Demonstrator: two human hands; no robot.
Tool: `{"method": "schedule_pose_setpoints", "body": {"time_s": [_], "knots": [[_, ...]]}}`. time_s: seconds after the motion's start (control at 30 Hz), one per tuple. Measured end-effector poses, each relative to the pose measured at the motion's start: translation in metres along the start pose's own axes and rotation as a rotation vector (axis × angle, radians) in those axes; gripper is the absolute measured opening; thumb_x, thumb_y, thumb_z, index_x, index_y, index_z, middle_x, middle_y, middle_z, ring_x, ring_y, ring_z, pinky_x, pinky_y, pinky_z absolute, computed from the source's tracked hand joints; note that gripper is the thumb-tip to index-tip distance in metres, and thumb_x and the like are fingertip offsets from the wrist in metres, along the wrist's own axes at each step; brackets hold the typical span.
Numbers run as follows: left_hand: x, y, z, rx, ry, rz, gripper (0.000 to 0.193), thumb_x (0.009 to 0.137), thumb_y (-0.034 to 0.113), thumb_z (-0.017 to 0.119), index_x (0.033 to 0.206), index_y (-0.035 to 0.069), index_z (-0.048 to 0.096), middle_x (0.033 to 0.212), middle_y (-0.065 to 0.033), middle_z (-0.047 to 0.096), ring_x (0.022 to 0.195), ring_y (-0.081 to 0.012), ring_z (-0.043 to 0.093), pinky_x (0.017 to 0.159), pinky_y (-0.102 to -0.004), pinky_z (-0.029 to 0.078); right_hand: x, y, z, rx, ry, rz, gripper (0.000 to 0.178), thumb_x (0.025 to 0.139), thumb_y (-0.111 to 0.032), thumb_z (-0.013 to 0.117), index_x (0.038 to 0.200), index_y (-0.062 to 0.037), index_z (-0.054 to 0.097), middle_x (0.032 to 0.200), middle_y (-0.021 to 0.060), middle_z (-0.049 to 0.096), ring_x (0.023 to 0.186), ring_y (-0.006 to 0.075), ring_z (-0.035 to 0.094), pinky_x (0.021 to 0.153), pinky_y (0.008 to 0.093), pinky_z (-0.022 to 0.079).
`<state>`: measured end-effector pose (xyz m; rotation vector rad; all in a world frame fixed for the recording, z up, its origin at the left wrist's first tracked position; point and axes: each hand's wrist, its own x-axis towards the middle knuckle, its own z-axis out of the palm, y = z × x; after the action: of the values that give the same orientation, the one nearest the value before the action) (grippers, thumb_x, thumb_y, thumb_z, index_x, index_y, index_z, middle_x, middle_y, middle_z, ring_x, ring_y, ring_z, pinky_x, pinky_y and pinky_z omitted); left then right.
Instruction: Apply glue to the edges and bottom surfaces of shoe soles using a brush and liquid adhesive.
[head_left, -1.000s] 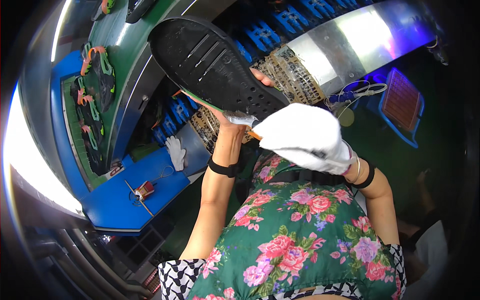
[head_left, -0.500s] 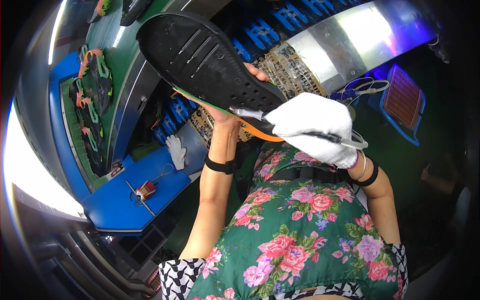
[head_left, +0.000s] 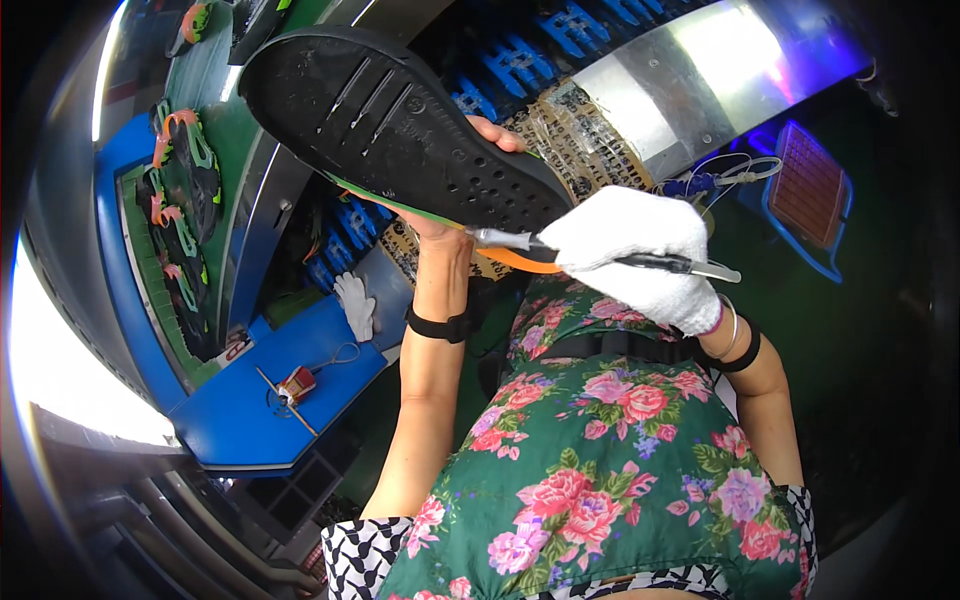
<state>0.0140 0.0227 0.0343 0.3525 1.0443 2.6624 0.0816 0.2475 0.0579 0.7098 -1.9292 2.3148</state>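
My left hand [head_left: 440,222], bare, is closed around a shoe with a black sole [head_left: 410,130] turned up toward me. Its fingertips show past the far side of the sole, and its palm is under the near side. Three long slots run across the wide end of the sole, with several small holes nearer the narrow end. An orange strap [head_left: 518,261] and a green edge show below it. My right hand [head_left: 635,250], in a white knit glove, grips a brush-like tool [head_left: 505,239] with a silvery front part and a grey hose behind. Its tip is at the shoe's near edge, by my left wrist.
Several black, orange and green shoes [head_left: 190,180] lie on a green belt at left. A blue table [head_left: 245,410] bears a spare glove [head_left: 355,305] and a small red object [head_left: 297,385]. Behind are blue racks [head_left: 520,65], taped cardboard [head_left: 580,140] and a metal panel; a blue-framed stool [head_left: 808,195] stands right.
The shoe has shifted slightly left in view. The tool's tip has slid a little along the near edge, and my right hand has turned slightly.
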Motion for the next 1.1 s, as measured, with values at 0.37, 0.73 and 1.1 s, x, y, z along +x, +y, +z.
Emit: {"method": "schedule_pose_setpoints", "body": {"time_s": [0.37,0.73,1.1], "knots": [[0.002,-0.001,-0.016,0.016,0.050,0.021,0.124,0.068,0.105,0.036,0.119,-0.006,0.062,0.106,-0.0216,0.066,0.099,-0.0360,0.066,0.092,-0.0503,0.055,-0.002,-0.002,-0.005,-0.132,-0.013,-0.043,0.018,0.079,0.002,0.080,0.096,-0.0031,0.079,0.098,0.0130,0.078,0.089,0.0269,0.075,0.080,0.0361,0.060],[0.006,-0.001,-0.017,0.065,0.025,0.056,0.105,0.084,0.092,0.040,0.114,-0.006,0.062,0.105,-0.0222,0.066,0.097,-0.0359,0.066,0.091,-0.0511,0.054,-0.008,0.000,-0.003,-0.155,0.024,-0.040,0.017,0.078,0.001,0.082,0.094,-0.0038,0.079,0.095,0.0118,0.078,0.088,0.0260,0.075,0.078,0.0357,0.060],[0.013,0.003,-0.013,0.149,-0.018,0.075,0.108,0.085,0.093,0.034,0.112,-0.007,0.063,0.103,-0.0223,0.067,0.098,-0.0358,0.068,0.091,-0.0491,0.054,-0.011,-0.006,-0.002,-0.122,0.024,-0.054,0.014,0.074,0.001,0.082,0.087,-0.0039,0.079,0.093,0.0131,0.078,0.085,0.0282,0.075,0.076,0.0367,0.059]]}}
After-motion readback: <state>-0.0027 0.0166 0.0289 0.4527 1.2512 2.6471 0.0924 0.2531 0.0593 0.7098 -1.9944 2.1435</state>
